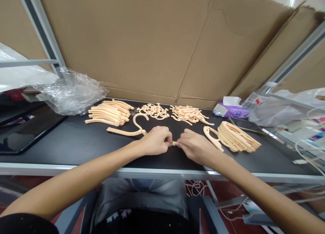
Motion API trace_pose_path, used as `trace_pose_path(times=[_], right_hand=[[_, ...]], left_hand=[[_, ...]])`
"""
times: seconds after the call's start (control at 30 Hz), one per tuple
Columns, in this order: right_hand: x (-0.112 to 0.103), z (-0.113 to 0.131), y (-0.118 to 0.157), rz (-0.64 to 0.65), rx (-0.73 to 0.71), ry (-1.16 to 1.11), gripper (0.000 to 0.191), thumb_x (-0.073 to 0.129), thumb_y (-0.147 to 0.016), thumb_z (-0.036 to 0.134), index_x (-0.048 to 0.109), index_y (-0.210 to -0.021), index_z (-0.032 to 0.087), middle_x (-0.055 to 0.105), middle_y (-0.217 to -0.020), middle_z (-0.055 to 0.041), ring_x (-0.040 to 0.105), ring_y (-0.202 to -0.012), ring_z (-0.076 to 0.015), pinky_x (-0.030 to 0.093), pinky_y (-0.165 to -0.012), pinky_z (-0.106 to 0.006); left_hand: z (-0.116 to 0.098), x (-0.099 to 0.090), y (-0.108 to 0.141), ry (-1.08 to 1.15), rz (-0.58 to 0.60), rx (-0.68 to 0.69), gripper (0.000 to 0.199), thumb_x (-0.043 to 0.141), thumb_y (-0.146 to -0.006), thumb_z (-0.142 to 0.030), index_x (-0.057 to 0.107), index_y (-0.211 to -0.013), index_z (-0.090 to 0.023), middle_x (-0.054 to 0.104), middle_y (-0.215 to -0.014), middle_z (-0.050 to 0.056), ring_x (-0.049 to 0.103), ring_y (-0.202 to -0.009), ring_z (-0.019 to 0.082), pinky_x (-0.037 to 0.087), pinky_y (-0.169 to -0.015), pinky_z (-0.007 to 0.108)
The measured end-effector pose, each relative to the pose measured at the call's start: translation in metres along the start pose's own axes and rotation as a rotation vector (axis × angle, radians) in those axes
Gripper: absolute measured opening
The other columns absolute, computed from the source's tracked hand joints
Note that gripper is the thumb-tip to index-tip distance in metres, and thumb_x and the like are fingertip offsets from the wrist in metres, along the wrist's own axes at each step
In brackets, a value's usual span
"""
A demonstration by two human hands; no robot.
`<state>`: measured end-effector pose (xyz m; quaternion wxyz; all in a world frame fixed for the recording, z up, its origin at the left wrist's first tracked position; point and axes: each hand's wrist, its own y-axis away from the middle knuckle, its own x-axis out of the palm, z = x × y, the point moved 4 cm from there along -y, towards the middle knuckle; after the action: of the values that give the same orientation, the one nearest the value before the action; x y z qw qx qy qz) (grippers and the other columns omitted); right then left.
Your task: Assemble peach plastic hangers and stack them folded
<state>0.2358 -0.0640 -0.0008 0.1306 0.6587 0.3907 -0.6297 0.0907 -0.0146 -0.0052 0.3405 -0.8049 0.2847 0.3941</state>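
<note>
My left hand (158,140) and my right hand (191,143) are nearly together over the middle of the black table. Both are closed in a pinch on a small peach plastic piece (174,143), mostly hidden by the fingers. Just beyond my left wrist lies a peach hook with an arm attached (127,132), its right end covered by the hand. Farther back are a pile of long curved arms (109,113), a pile of hooks (154,111) and a pile of short pieces (189,114). Stacked flat loops (236,136) lie right of my right hand.
Crumpled clear plastic (73,92) and a dark glossy tray-like object (30,129) are at the left. A purple tissue pack (232,109), a phone (246,125) and white cables (308,154) are at the right. Cardboard (137,44) stands behind the table.
</note>
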Motion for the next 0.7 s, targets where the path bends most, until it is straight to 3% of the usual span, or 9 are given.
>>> trace_pose_path(times=[0.3, 0.53, 0.7], right_hand=[[-0.001, 0.008, -0.001, 0.071, -0.056, 0.144, 0.029, 0.045, -0.088, 0.0, 0.062, -0.069, 0.015, 0.06, -0.072, -0.008, 0.048, -0.073, -0.0201, 0.04, -0.068, -0.033], [0.002, 0.012, 0.001, 0.109, -0.146, 0.247, 0.024, 0.048, -0.077, -0.005, 0.065, -0.077, 0.012, 0.06, -0.077, -0.0097, 0.05, -0.076, -0.023, 0.041, -0.069, -0.035], [0.007, 0.014, 0.002, 0.088, -0.127, 0.273, 0.023, 0.048, -0.079, -0.004, 0.063, -0.076, 0.013, 0.059, -0.075, -0.0095, 0.048, -0.075, -0.0231, 0.04, -0.068, -0.036]], left_hand=[[0.001, 0.0, 0.0, 0.021, 0.004, -0.005, 0.02, 0.056, -0.073, -0.005, 0.073, -0.072, -0.015, 0.069, -0.077, 0.004, 0.064, -0.071, 0.016, 0.045, -0.064, 0.024], [0.003, 0.002, -0.001, 0.022, -0.008, -0.004, 0.023, 0.054, -0.071, -0.003, 0.074, -0.073, -0.015, 0.069, -0.077, 0.004, 0.063, -0.072, 0.016, 0.044, -0.063, 0.024], [0.003, 0.003, -0.001, 0.022, -0.012, -0.006, 0.022, 0.056, -0.07, -0.003, 0.074, -0.073, -0.015, 0.07, -0.077, 0.004, 0.064, -0.073, 0.016, 0.044, -0.064, 0.024]])
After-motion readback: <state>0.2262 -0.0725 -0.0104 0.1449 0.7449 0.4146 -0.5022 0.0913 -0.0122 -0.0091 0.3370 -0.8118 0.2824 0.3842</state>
